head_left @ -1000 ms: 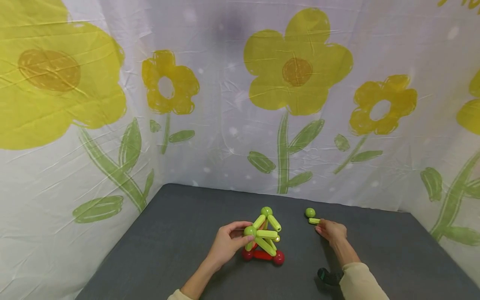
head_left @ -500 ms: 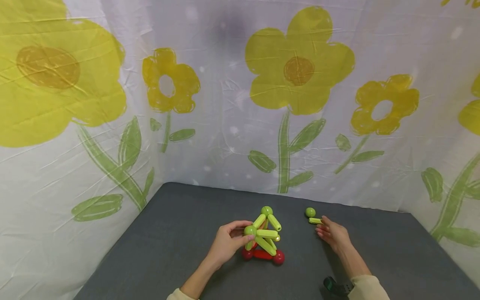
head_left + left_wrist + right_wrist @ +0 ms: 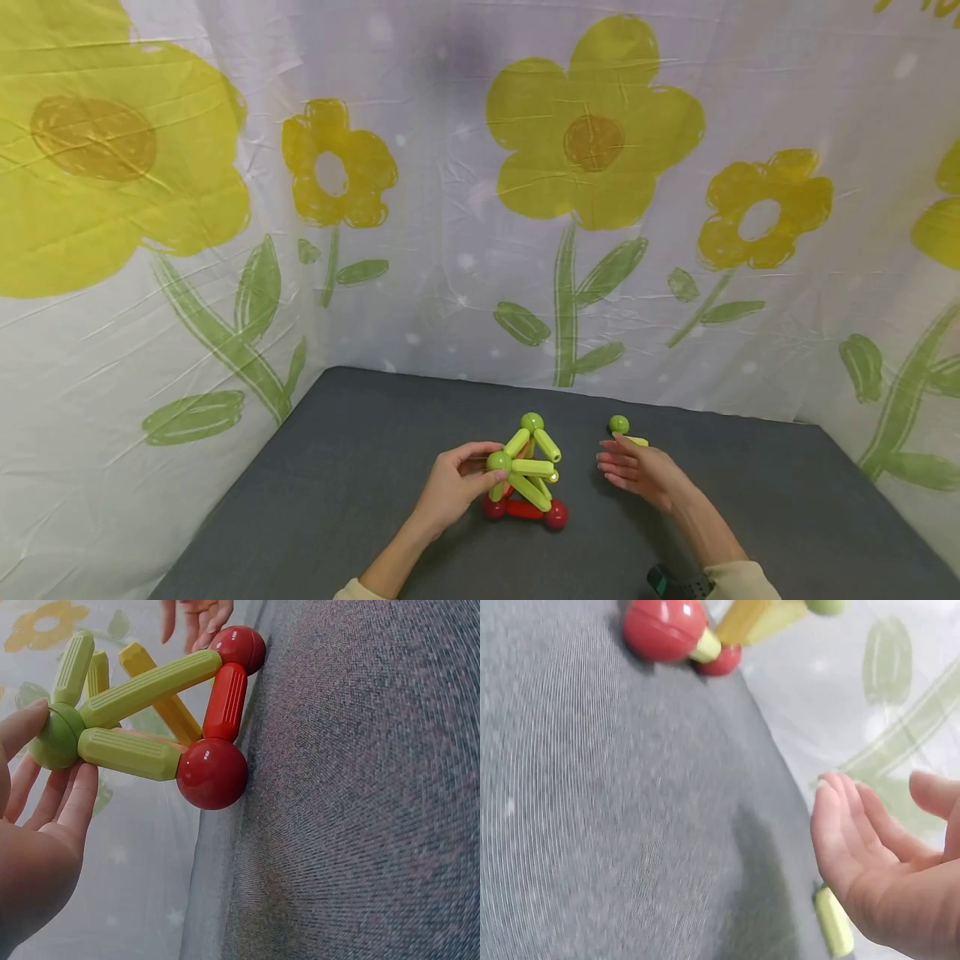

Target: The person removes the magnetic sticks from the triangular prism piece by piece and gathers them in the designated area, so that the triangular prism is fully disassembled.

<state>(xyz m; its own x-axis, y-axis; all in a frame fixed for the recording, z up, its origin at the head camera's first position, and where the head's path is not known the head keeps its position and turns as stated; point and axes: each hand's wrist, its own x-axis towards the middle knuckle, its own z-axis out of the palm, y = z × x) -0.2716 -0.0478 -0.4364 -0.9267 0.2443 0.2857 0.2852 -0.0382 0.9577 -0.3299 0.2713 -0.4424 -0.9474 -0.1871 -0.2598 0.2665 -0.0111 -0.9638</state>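
My left hand (image 3: 450, 492) holds the light green ball (image 3: 58, 739) of a ball-and-rod construction between thumb and fingers. Several light green rods (image 3: 154, 686) fan out from that ball. Down at the table, a red rod (image 3: 523, 508) joins two red balls (image 3: 556, 515); one more green ball (image 3: 532, 422) tops the far side. To the right, my right hand (image 3: 648, 475) is empty, its fingers extended and thumb apart. Behind it a loose light green rod (image 3: 834, 922) lies on the table, partly hidden by the hand in the head view.
A loose green ball (image 3: 618, 424) sits on the dark grey table (image 3: 360, 450), just beyond the loose rod. Flower-printed cloth (image 3: 442, 250) hangs behind the table and along its sides. A dark band (image 3: 675, 582) is at the right wrist.
My right hand has let go of the loose rod, opened its fingers and shifted left in front of it. The left hand and the construction have stayed put.
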